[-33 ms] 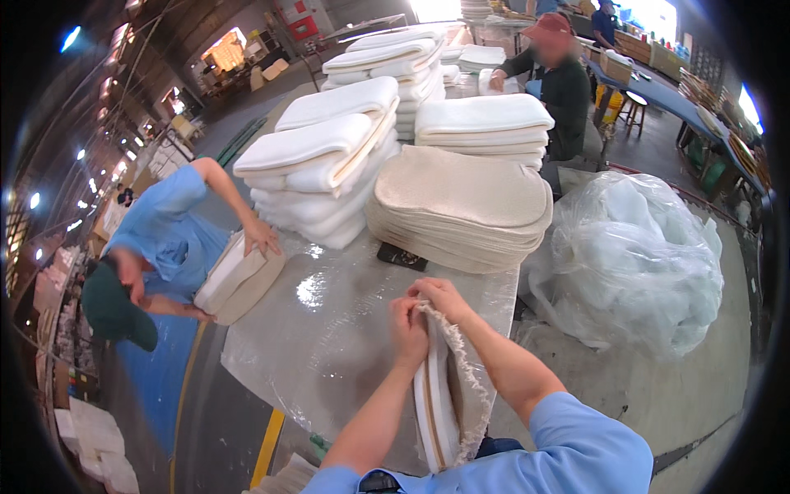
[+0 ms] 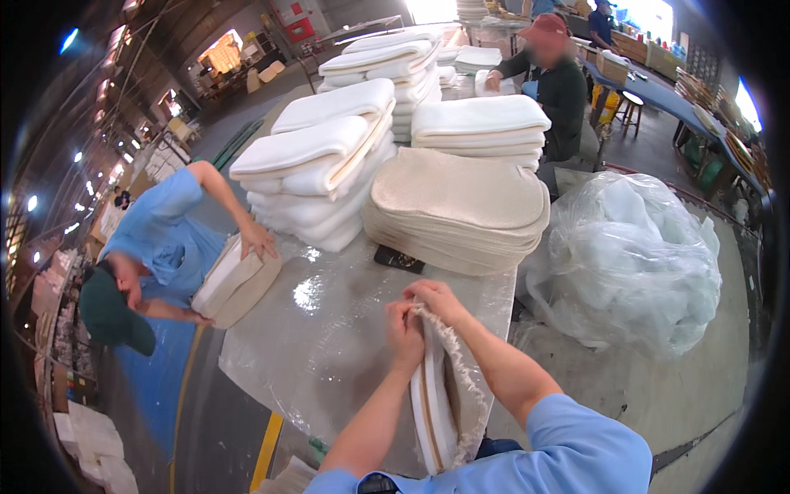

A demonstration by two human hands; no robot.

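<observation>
Both hands at the top edge of a beige fabric cover [image 2: 451, 395] stuffed with white foam pads [image 2: 429, 412], standing on edge at the near rim of the plastic-covered table [image 2: 329, 346]. Left hand [image 2: 403, 329] closed on the cover's upper edge, fingers curled and pinching the fabric. Right hand [image 2: 436, 300] just beside it, touching it, fingers bent over the frayed fringe of the opening — gripping the same edge. Cover leaning toward the body, lower end hidden behind the forearms.

Further back on the table: stack of beige covers [image 2: 457, 210], small black object [image 2: 399, 259] just in front of it, piles of white foam cushions [image 2: 317, 173] to the left and another white pile [image 2: 481, 123] behind. Large clear plastic bag [image 2: 629, 263] with white filling on the floor to the right.

Left side — co-worker in blue shirt and green cap [image 2: 107, 313] bent over, both hands on a beige-and-white cushion [image 2: 234, 284] at the table edge. Second person in red cap [image 2: 547, 29] seated at the far end.
</observation>
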